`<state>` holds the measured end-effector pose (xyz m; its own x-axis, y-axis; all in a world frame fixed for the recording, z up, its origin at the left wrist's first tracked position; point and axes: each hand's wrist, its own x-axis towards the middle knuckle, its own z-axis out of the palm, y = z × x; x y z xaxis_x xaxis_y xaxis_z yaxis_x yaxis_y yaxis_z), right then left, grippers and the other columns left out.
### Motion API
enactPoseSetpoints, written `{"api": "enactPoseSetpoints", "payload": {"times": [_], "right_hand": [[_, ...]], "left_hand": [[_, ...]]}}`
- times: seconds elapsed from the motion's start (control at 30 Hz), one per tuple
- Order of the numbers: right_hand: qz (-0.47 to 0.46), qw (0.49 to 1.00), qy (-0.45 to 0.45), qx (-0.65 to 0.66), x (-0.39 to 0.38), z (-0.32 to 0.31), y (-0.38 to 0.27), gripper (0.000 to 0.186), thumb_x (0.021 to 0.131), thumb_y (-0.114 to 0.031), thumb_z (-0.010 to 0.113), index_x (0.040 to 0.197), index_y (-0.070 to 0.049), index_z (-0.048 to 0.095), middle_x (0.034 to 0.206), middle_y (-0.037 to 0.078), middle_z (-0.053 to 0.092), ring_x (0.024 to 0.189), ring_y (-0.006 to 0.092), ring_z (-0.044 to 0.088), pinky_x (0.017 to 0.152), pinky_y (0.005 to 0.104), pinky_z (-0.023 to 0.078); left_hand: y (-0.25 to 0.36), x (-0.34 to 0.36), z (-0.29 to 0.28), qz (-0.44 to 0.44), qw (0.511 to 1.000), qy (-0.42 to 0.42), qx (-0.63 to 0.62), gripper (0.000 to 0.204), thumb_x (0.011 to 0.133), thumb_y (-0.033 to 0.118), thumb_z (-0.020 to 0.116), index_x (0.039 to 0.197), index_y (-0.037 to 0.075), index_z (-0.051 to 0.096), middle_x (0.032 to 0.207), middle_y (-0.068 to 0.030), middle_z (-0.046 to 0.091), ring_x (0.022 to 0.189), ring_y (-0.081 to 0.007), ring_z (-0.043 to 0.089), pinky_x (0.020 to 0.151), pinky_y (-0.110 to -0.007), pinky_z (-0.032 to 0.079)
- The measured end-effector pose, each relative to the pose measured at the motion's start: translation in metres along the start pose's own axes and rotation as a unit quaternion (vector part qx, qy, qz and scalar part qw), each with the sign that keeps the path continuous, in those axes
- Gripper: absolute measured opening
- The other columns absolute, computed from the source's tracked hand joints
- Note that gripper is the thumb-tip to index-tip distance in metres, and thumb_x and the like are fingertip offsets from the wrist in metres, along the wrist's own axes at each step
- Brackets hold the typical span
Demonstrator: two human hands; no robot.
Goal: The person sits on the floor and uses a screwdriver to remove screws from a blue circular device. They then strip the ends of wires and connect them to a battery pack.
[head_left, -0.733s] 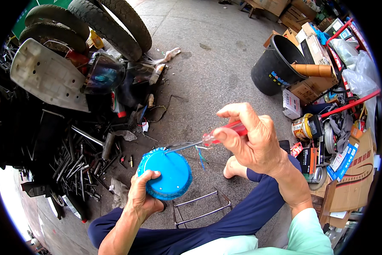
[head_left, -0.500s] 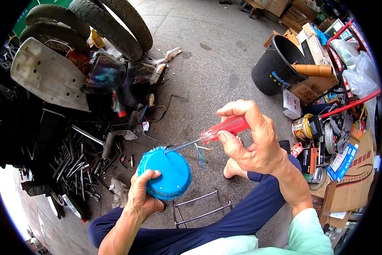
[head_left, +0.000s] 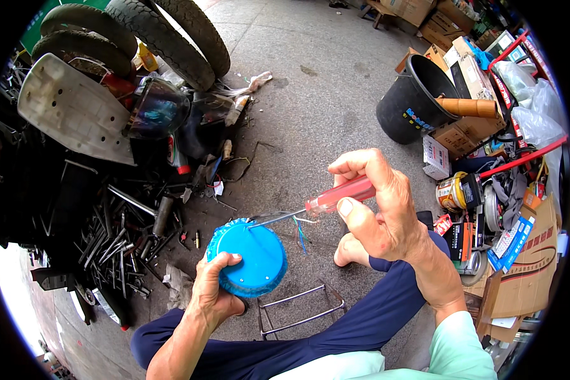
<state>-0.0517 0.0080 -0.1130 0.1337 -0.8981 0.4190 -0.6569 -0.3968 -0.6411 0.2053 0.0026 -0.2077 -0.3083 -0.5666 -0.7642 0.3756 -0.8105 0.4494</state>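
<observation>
A round blue plastic piece with a crimped rim [head_left: 253, 250] sits in my left hand [head_left: 214, 288], whose thumb presses on its face. My right hand [head_left: 380, 218] is wrapped loosely round the clear red handle of a screwdriver [head_left: 332, 196], its shaft angled down to the upper part of the blue piece, where the tip touches. Thin coloured wires [head_left: 301, 231] hang behind the shaft. A metal frame with bars [head_left: 301, 316] lies on the floor between my legs, below the blue piece.
Piled tyres [head_left: 190, 47], a white panel [head_left: 72, 104] and scattered metal tools [head_left: 117, 250] lie to the left on the floor [head_left: 304, 114]. To the right stand a black bucket [head_left: 402, 107], cartons [head_left: 519, 285], bags and cans. A low stool [head_left: 377, 12] is at the back.
My right thumb has shifted on the screwdriver handle, and the handle has moved slightly to the right. My left hand and the blue piece are almost unmoved.
</observation>
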Motion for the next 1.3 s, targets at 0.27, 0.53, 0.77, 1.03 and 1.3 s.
{"api": "enactPoseSetpoints", "payload": {"times": [0.27,0.53,0.77,1.03,1.3], "right_hand": [[0.027,0.999,0.015,0.027,-0.003,0.005,0.003,0.029,0.084,-0.019,0.064,0.101,0.000,0.050,0.075,0.013,0.062,0.066,0.0209,0.066,0.053,0.0294,0.051],[0.082,0.996,-0.023,0.006,-0.004,0.003,0.002,0.023,0.087,-0.011,0.059,0.104,0.000,0.050,0.080,0.014,0.064,0.070,0.0202,0.067,0.057,0.0278,0.052],[0.002,0.998,0.058,0.020,-0.003,0.004,0.004,0.024,0.086,-0.009,0.059,0.106,0.002,0.051,0.084,0.013,0.065,0.069,0.0186,0.067,0.058,0.0282,0.054],[0.040,0.991,0.119,0.047,-0.005,-0.004,0.007,0.020,0.087,-0.009,0.054,0.104,0.002,0.052,0.077,0.005,0.058,0.062,0.0056,0.052,0.056,0.0204,0.042],[-0.006,0.954,0.249,0.166,-0.007,-0.008,0.014,0.009,0.079,-0.004,0.037,0.079,0.000,0.045,0.074,0.010,0.053,0.054,0.0091,0.047,0.054,0.0245,0.043]], "left_hand": [[-0.001,0.002,-0.001,-0.003,1.000,0.007,-0.010,0.059,0.066,0.004,0.062,0.123,0.000,0.046,0.113,-0.0178,0.056,0.104,-0.0326,0.058,0.091,-0.051,0.047],[-0.002,0.002,-0.006,-0.003,1.000,0.012,0.000,0.061,0.066,0.004,0.062,0.124,0.001,0.046,0.114,-0.0181,0.056,0.104,-0.0327,0.057,0.092,-0.051,0.047],[0.000,0.002,-0.003,0.000,1.000,-0.003,0.007,0.061,0.065,0.005,0.063,0.123,0.002,0.046,0.113,-0.0158,0.055,0.104,-0.0315,0.055,0.092,-0.052,0.045],[0.000,-0.004,0.002,0.001,1.000,-0.024,0.019,0.056,0.065,0.007,0.065,0.118,-0.002,0.049,0.109,-0.0135,0.055,0.101,-0.0283,0.054,0.092,-0.048,0.045],[-0.004,0.003,-0.011,0.006,0.999,-0.015,0.049,0.068,0.061,0.008,0.065,0.126,0.008,0.046,0.120,-0.0172,0.048,0.109,-0.0334,0.049,0.093,-0.052,0.043]]}}
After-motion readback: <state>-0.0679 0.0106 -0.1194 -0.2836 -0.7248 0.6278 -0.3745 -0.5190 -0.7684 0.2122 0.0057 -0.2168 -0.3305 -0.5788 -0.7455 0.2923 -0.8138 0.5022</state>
